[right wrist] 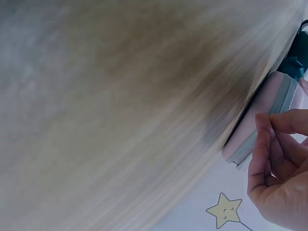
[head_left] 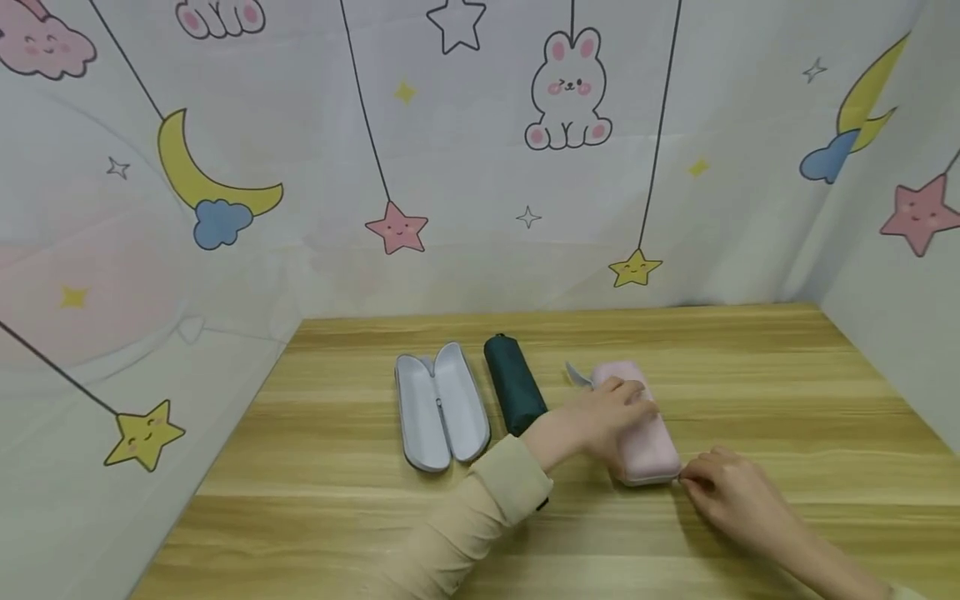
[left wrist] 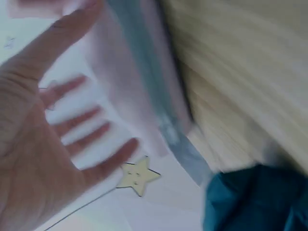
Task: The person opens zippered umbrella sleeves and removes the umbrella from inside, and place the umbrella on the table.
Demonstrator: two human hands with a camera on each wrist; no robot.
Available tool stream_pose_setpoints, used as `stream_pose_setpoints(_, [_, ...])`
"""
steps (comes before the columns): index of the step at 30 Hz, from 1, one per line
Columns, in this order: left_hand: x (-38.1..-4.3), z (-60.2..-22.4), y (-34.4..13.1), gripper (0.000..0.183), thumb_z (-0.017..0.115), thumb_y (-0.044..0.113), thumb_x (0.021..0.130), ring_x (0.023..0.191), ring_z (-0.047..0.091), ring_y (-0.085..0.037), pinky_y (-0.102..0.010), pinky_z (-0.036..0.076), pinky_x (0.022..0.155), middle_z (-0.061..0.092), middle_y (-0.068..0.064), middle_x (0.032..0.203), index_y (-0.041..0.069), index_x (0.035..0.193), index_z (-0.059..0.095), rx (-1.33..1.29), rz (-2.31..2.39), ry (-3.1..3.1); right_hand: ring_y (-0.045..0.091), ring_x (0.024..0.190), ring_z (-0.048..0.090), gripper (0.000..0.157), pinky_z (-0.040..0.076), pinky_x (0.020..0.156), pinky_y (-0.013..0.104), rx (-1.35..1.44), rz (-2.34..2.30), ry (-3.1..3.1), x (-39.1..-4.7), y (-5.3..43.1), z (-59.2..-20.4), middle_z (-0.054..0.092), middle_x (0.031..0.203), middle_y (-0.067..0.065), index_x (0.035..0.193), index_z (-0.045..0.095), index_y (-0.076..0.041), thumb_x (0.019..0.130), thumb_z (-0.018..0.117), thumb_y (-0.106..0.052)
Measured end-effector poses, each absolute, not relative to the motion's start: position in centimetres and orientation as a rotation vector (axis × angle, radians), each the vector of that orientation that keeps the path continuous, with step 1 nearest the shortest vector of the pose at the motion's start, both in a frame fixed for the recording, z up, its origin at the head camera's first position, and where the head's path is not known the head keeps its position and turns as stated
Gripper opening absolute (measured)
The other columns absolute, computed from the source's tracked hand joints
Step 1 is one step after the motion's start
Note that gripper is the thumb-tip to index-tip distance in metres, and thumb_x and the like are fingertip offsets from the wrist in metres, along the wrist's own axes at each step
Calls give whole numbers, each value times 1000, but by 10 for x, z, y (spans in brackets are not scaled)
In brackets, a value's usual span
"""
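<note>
A pink zippered pencil case (head_left: 651,450) lies on the table, with a grey zip band (left wrist: 144,62) along its side and a grey strap (head_left: 577,374) at its far end. My left hand (head_left: 611,417) is over the case, its thumb along the case and its fingers spread in the left wrist view. At the near right corner, my right hand (head_left: 731,492) pinches the small zipper pull between thumb and forefinger; the fingertips mostly hide the pull. In the right wrist view, those pinching fingertips (right wrist: 263,121) show in front of the case's side.
Left of my left hand lies a dark green cylindrical pouch (head_left: 513,383). Farther left, a grey hard case (head_left: 425,425) lies spread with both halves up. A printed curtain (head_left: 480,167) stands behind the wooden table (head_left: 337,517).
</note>
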State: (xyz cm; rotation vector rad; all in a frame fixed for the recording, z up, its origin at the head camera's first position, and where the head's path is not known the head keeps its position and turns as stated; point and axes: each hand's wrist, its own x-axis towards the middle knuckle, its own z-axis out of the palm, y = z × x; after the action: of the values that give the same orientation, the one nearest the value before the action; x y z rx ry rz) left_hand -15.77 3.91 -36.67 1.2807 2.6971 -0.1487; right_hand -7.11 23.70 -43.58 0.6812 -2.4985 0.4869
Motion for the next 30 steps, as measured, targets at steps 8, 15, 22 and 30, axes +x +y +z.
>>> stream_pose_setpoints(8, [-179,-373,39,75,71,22,86,150,16,-14,-50,29,115,24,11,159,45,146,33,1459,-275,2617,-9,61,44,19,40,51,20,572,507,-2607,-69,230,-434,62,66,-15,69,69,-19,63,80,-4])
stream_pose_setpoints(15, [-181,-379,49,70,66,14,88,148,21,-11,-49,33,113,31,15,155,50,141,38,1490,-372,2640,-11,59,38,19,35,49,17,518,555,-2666,-65,229,-435,55,63,-17,69,69,-18,66,79,-2])
stream_pose_setpoints(22, [-182,-379,52,74,71,20,86,148,19,-12,-47,32,113,30,16,155,55,140,35,1480,-425,2620,-11,60,39,22,36,50,17,509,534,-2653,-64,231,-436,56,64,-18,69,67,-20,67,79,-2])
stream_pose_setpoints(30, [-187,-378,52,71,66,23,90,149,18,-11,-46,32,114,31,17,154,57,141,31,1451,-413,2618,-10,61,39,25,36,50,18,522,512,-2612,-66,233,-437,53,64,-19,67,65,-22,65,78,-1])
